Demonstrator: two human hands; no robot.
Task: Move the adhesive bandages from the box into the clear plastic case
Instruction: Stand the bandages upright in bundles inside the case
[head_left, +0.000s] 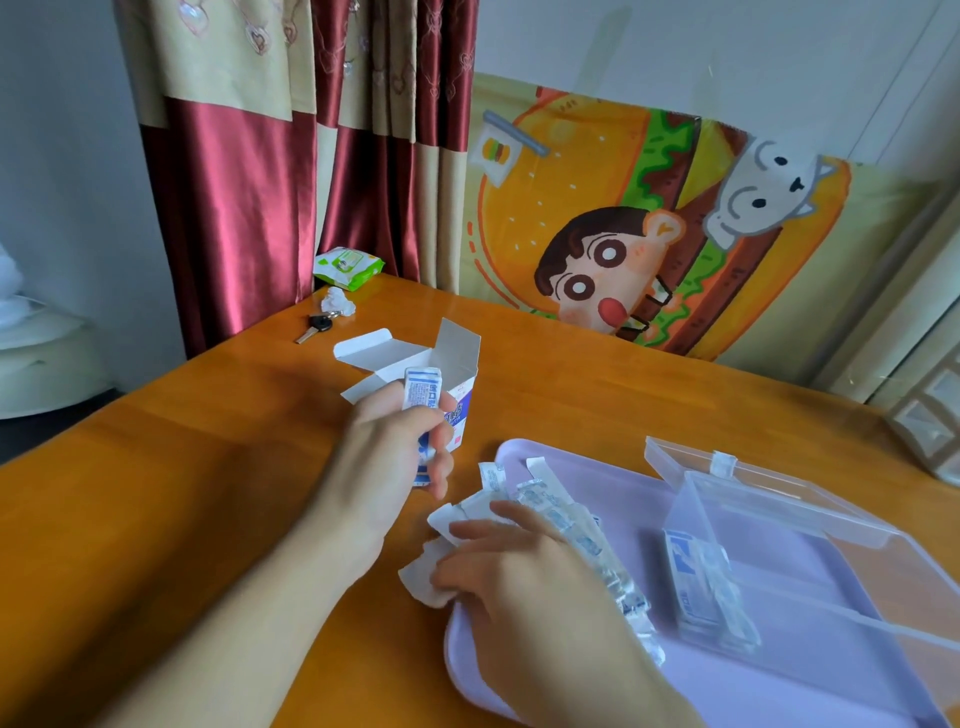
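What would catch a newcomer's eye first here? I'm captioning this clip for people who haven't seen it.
Probably the big cartoon burger blanket hanging behind the orange table. Next, the left hand gripping a small stack of bandages in front of the opened box, while the right hand holds a strip of bandages over the lilac tray. On the tray stands the open clear plastic case, some bandages already inside.

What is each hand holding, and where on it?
Left hand grips a bandage stack by its lower half; right hand pinches loose bandages at their near ends.
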